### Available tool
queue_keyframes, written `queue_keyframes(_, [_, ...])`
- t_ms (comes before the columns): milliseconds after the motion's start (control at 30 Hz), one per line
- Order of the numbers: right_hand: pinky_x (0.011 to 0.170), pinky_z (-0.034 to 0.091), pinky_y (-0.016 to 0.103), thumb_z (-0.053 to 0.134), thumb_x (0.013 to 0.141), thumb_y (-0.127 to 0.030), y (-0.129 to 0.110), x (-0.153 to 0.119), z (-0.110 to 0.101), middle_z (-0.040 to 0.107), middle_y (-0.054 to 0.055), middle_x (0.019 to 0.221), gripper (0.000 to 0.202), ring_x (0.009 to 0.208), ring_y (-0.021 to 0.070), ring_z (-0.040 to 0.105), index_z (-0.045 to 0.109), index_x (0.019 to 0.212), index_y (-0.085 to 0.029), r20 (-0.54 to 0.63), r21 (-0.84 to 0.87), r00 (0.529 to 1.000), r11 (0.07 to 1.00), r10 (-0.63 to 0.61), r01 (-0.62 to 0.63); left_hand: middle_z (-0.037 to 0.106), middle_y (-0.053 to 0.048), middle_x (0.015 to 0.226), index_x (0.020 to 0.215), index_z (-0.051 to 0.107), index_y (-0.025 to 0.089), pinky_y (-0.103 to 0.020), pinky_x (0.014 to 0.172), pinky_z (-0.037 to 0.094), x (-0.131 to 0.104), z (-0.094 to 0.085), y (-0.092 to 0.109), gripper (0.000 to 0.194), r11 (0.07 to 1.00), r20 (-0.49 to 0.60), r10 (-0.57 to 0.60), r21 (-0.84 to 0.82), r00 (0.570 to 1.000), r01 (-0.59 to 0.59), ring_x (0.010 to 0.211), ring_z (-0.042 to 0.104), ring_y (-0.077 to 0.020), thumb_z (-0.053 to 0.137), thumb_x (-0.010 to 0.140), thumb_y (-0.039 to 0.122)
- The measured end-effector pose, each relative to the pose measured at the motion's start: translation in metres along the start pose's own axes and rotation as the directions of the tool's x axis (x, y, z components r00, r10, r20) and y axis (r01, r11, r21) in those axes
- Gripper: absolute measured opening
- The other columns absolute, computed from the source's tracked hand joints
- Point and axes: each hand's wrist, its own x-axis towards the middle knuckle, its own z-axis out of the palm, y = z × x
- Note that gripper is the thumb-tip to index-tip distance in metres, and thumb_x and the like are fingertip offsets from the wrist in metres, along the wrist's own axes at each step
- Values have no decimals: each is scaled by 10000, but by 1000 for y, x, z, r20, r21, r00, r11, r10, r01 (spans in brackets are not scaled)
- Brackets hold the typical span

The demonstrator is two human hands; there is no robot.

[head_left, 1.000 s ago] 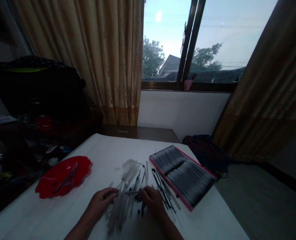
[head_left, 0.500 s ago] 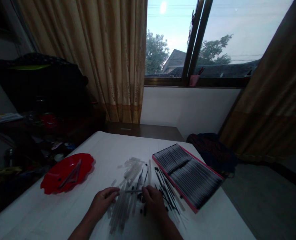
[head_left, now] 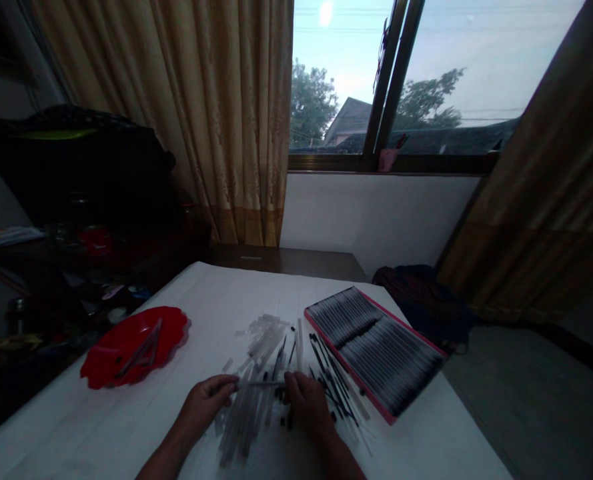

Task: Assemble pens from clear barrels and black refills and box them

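Moved over the past second: the person's head, turned slightly; the left hand (head_left: pixel 207 398) and right hand (head_left: pixel 307 397) keep their pose over the table (head_left: pixel 226 288). Both are pinched narrow, thumb to finger, one at each end of a slim rod (head_left: pixel 261 383) held roughly level toward the table's near edge. Its exact make: cannot tell, too dim.

Directly below and between the hands, clear tubes (head_left: pixel 239 423) fan toward the near edge. Black caps (head_left: pixel 283 421) lie beside the right hand. Further toward the far edge, shorter clear pieces (head_left: pixel 266 337) form a loose heap.

Right of the hands, dark thin sticks (head_left: pixel 329 373) lie along a pink-edged box (head_left: pixel 387 417), which sits slantwise by the table's right edge, packed with two rows of grey, dark-ended sticks (head_left: pixel 391 363).

By the left edge: scalloped red dish (head_left: pixel 99 350), holding pale strips (head_left: pixel 143 350). Beyond the far edge: brown cabinet (head_left: pixel 296 262), gold curtain (head_left: pixel 226 120), window. Pink cup (head_left: pixel 387 160) on the sill.
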Motion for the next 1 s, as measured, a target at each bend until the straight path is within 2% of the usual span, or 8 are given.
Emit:
queue_keyframes(133, [587, 427, 253, 540, 814, -436, 1, -2, -2, 696, 28, 747, 284, 635, 177, 626, 639, 940, -201, 8, 95, 999, 994, -47, 46, 739, -30, 717, 837, 739, 186, -279, 615, 494, -1, 0, 1, 404, 1000, -7, 5, -3, 1000, -5, 599, 625, -177, 673, 593, 500])
queue_keyframes(267, [619, 431, 258, 512, 830, -385, -1, -2, -2, 689, 25, 688, 218, 661, 184, 637, 621, 778, -203, 9, 125, 1000, 992, -29, 27, 736, -30, 722, 840, 738, 178, -276, 609, 492, -2, 0, 2, 384, 1000, 1, 16, -14, 1000, -16, 592, 621, -173, 662, 609, 475])
queue_keyframes(467, [566, 396, 255, 436, 862, -385, -7, -2, 1, 645, 20, 559, 348, 551, 169, 611, 584, 605, -202, 3, -80, 1000, 997, 11, -11, 732, -28, 706, 821, 740, 184, -277, 620, 492, -5, 1, 7, 401, 1000, -11, 16, 17, 1000, -16, 596, 629, -177, 659, 601, 509])
queue_keyframes(567, [585, 413, 255, 465, 853, -363, -5, -3, 0, 679, 24, 642, 252, 611, 179, 630, 642, 774, -202, 24, -47, 1000, 999, -18, 19, 733, -33, 710, 820, 738, 179, -274, 607, 492, -6, 1, 10, 431, 1000, -25, 8, 1, 1000, -8, 589, 626, -174, 667, 581, 530])
queue_keyframes(667, [642, 446, 253, 534, 807, -305, -2, -5, -4, 704, 37, 797, 203, 733, 186, 645, 624, 955, -199, 53, 48, 996, 996, -73, 71, 736, -34, 724, 839, 736, 177, -275, 614, 496, -5, 1, 8, 448, 1000, -26, 4, 12, 1000, -4, 599, 631, -176, 659, 585, 538])
queue_keyframes(767, [625, 446, 242, 516, 814, -305, 0, -5, -4, 691, 33, 754, 161, 701, 173, 634, 628, 810, -189, 50, 47, 995, 995, -89, 87, 745, -41, 756, 858, 731, 175, -281, 629, 503, -4, 0, 5, 447, 1000, -18, -10, 17, 1000, 11, 619, 642, -183, 650, 593, 525])
queue_keyframes(900, [548, 415, 230, 416, 875, -375, -1, -5, -2, 632, 19, 587, 356, 577, 150, 600, 585, 630, -181, 29, -61, 998, 997, -50, 52, 746, -37, 736, 849, 731, 179, -285, 632, 503, -3, -1, 2, 419, 1000, -10, -3, 21, 1000, 3, 614, 642, -186, 645, 602, 506])
queue_keyframes(1000, [555, 421, 234, 459, 854, -364, -2, -5, -2, 652, 25, 651, 263, 599, 156, 606, 613, 754, -176, 28, -63, 997, 995, -73, 75, 746, -35, 735, 847, 732, 185, -285, 618, 501, -3, -1, 2, 417, 1000, -11, -1, 22, 1000, 1, 602, 637, -184, 646, 600, 509])
